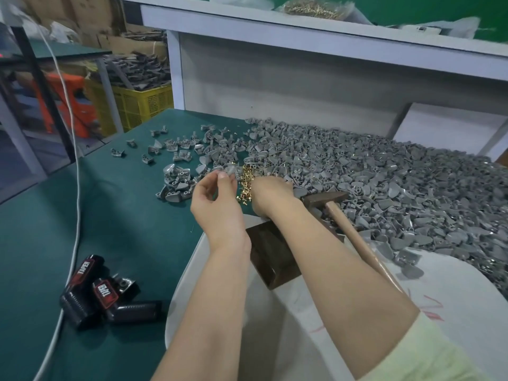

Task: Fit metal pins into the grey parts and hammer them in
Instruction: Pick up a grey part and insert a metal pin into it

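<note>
- The left hand (217, 199) was raised over the middle of the desk (110, 204), thumb and forefinger pinched nearly closed on a small pale grey part (230, 169). The picture was too soft there to tell whether a pin already sat in it. A loose pinch on so small a piece could have let it twist or drop back among the others.
- The right hand (270, 195) lay knuckles-up just beside the brass pins (246, 182), fingers curled under and hidden. Whether it had hold of a pin I could not tell. Groping blind in that heap could have brought up two pins at once, or none.
- The pins lay in a loose scatter between the two hands, touching the edge of the big grey heap (384, 182) that covered the desk's right side up to its far edge. Pins nudged into that heap would likely have been hard to find again.
- The hammer (324, 200) rested with its head against the heap and its handle running back under the right forearm. An elbow shift could have knocked it off the dark block (270, 259) near the desk's front edge.
- Smaller clusters of grey parts (176, 185) lay left of the hands; whether they were finished could not be told, and mixing them with the main heap could have meant rework.
</note>
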A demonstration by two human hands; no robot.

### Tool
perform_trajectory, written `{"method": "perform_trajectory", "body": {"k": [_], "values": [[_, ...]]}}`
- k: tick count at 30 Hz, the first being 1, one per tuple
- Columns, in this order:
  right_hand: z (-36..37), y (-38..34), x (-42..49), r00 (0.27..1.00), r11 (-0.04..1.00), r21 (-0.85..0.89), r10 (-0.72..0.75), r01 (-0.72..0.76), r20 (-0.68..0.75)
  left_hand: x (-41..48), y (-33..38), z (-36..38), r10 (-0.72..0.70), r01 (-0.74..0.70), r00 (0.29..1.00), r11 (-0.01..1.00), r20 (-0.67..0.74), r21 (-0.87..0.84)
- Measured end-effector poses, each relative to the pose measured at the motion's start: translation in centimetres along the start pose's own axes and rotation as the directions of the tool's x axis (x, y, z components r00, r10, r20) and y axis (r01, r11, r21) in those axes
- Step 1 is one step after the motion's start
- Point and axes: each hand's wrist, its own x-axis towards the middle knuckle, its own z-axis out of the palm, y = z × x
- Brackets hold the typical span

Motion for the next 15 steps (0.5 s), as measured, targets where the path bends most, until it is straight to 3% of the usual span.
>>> {"method": "perform_trajectory", "body": {"k": [7,15], "values": [[0.3,0.0,1.1,0.996,0.996,0.074,-0.046,0.040,0.077,-0.9,-0.6,0.5,0.052,-0.074,0.990,0.983,0.128,0.171],[0.2,-0.2,1.0,0.984,0.997,0.034,-0.069,0.064,0.165,-0.9,-0.5,0.5,0.056,-0.073,0.993,0.980,0.099,0.186]]}}
